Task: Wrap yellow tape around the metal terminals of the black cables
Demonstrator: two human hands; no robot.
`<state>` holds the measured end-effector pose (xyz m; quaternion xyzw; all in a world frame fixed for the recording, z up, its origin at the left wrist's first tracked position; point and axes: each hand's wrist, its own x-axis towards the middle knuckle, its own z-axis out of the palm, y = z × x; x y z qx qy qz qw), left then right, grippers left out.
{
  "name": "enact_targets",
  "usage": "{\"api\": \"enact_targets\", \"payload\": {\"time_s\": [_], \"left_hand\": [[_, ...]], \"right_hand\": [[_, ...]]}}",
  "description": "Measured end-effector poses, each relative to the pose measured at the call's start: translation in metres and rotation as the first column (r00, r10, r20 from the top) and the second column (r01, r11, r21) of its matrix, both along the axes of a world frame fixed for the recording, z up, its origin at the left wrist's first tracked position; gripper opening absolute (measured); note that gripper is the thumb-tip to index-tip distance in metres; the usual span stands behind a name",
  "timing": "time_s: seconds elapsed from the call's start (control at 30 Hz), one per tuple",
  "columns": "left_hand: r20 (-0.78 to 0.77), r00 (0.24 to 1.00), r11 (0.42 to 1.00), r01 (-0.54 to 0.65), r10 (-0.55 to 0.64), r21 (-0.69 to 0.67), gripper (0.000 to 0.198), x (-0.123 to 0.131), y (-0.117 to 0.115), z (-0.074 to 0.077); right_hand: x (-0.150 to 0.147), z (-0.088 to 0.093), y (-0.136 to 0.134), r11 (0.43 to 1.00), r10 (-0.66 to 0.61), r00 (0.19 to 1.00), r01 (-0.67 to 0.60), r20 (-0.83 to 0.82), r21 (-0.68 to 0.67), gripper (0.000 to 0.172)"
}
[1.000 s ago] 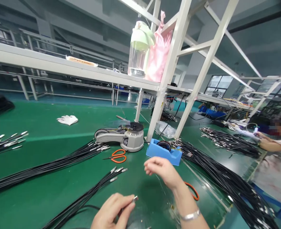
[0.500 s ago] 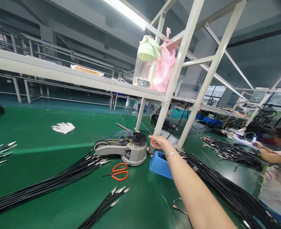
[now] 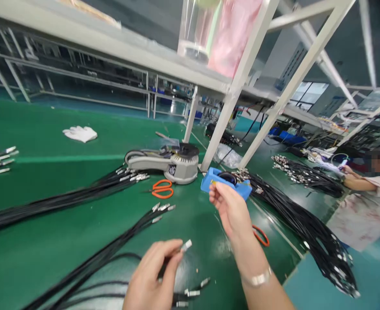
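Observation:
My left hand (image 3: pixel 156 273) pinches a black cable close to its silvery connector (image 3: pixel 186 245), at the lower middle of the head view. My right hand (image 3: pixel 230 209) is closed at the fingertips on a small yellowish strip (image 3: pixel 213 182) that looks like tape. Those fingertips are in front of the blue tape dispenser (image 3: pixel 209 183), which has a dark roll in it. Beyond to the left stands a grey automatic tape dispenser (image 3: pixel 181 168) with a round black top. Orange-handled scissors (image 3: pixel 162 189) lie before it.
Bundles of black cables (image 3: pixel 70 198) lie left, and another large bundle (image 3: pixel 293 215) lies right. A white glove (image 3: pixel 80 134) rests on the green tabletop. Shelf posts (image 3: pixel 228 107) rise behind the dispensers. A second orange handle (image 3: pixel 261 235) shows beside my right forearm. A co-worker (image 3: pixel 367 189) sits at right.
My right hand has drawn back from the grey dispenser, toward me and slightly right. My left hand has come into view with a cable. The view has tipped downward.

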<state>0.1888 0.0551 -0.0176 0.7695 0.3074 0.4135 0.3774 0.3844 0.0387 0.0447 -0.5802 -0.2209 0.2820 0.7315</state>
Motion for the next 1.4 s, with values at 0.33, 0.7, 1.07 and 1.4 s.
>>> {"api": "enact_targets", "payload": {"time_s": [0.33,0.7,1.07,1.4], "left_hand": [[0.037,0.999,0.983,0.027,-0.034,0.182,0.014,0.002,-0.018,0.008],[0.040,0.996,0.966,0.062,-0.074,0.251,0.018,-0.001,-0.021,0.011],[0.067,0.993,0.944,0.072,-0.098,0.321,0.022,-0.004,-0.020,0.012],[0.076,0.992,0.943,0.071,-0.101,0.325,0.024,-0.002,-0.020,0.013]], "right_hand": [[-0.139,-0.090,-0.100,0.993,0.014,0.993,0.000,-0.114,0.122,0.033],[-0.141,-0.084,-0.098,0.982,0.088,0.993,-0.072,-0.084,0.177,0.031],[-0.145,-0.078,-0.095,0.983,0.054,0.992,-0.033,-0.115,0.179,0.031],[-0.147,-0.077,-0.095,0.982,0.048,0.991,-0.024,-0.122,0.188,0.029]]}}
